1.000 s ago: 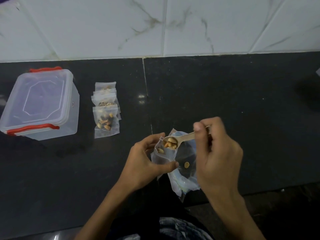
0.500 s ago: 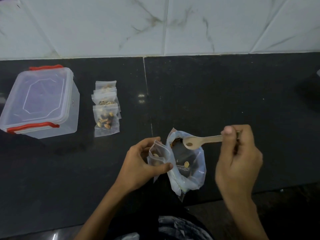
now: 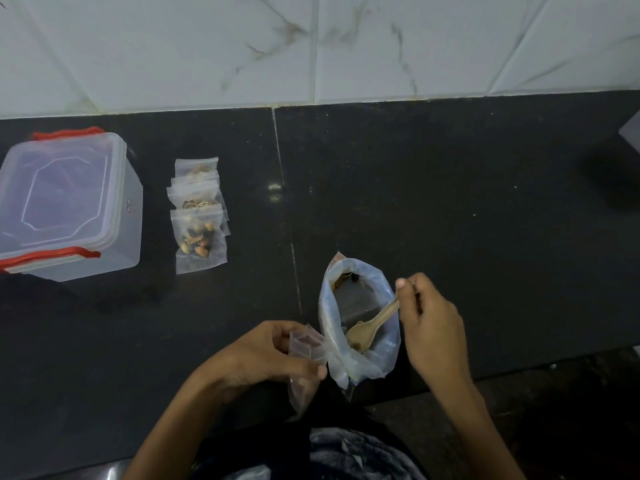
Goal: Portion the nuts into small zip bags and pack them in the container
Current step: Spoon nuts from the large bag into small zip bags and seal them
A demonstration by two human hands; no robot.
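Near the front edge of the dark desk (image 3: 450,202), the right hand (image 3: 433,327) is now dipping the wooden spoon (image 3: 370,329) down into the big supply bag (image 3: 360,320); half a second ago the spoon was empty and lifted over the mouth of this bag, and a second ago it was tipping nuts into the small zip bag (image 3: 306,348). So one scoop is already inside, and I think the person is going for another scoop, because the portion is probably not complete yet. The right grip is pinching the spoon handle between thumb and curled fingers. The left hand (image 3: 263,355) is pinching the small zip bag by its upper part, just beside the supply bag, with its lower part hanging below the hand. Both bags are thin, soft, clear plastic, wrinkled, while the spoon is smooth pale wood with an oval bowl. Farther left, filled zip bags (image 3: 199,216) are lying in an overlapping row, showing brown and dark nuts through the film. Beside them the container (image 3: 69,202) is standing, stiff, translucent and square, with red clips, its lid closed.
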